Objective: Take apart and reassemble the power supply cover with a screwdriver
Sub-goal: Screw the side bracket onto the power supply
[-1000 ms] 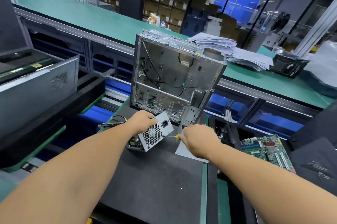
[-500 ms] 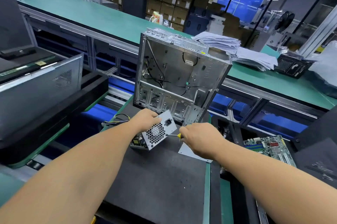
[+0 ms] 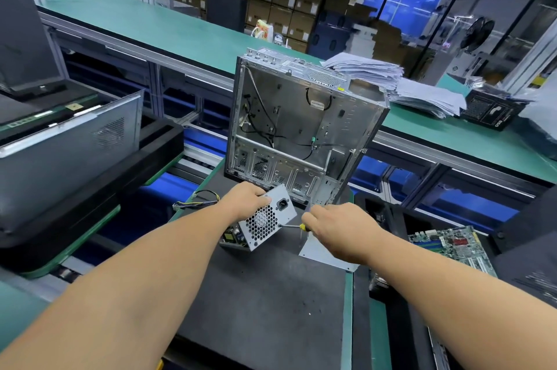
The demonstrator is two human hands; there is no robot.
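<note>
Left hand (image 3: pixel 245 200) grips the power supply (image 3: pixel 265 223) tilted on the surface (image 3: pixel 265 303), right hand (image 3: pixel 340 229) wrapped round the screwdriver (image 3: pixel 294 226) with its tip at the fan face. If that tip slips (box isn't clamped), it'll probably chew the screw head.

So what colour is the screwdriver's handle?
Yellow and black, on the screwdriver the right hand holds; only the head view shows it.

bare forearms, no visible sleeves

silver psu (image 3: pixel 272 219) w/ honeycomb grille; yellow-black screwdriver (image 3: pixel 303 227); green bench (image 3: pixel 180 29).
</note>
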